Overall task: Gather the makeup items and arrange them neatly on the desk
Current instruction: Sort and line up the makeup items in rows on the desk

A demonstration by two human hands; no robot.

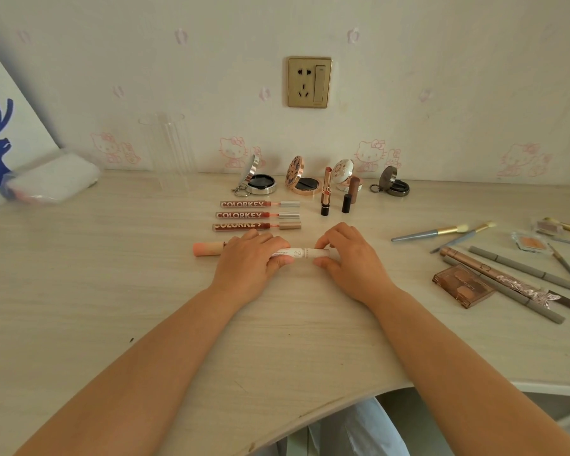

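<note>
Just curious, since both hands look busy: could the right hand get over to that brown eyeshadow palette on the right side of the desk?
Probably yes. The right hand first has to let go of the white tube; bare desk separates it from the eyeshadow palette.

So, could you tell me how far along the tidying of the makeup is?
Roughly halfway. Done: four compacts along the wall, three lip gloss tubes in a row. In hand: left hand and right hand both pinch a white tube. Left: brushes, pencils and palette, still scattered at right.
</note>
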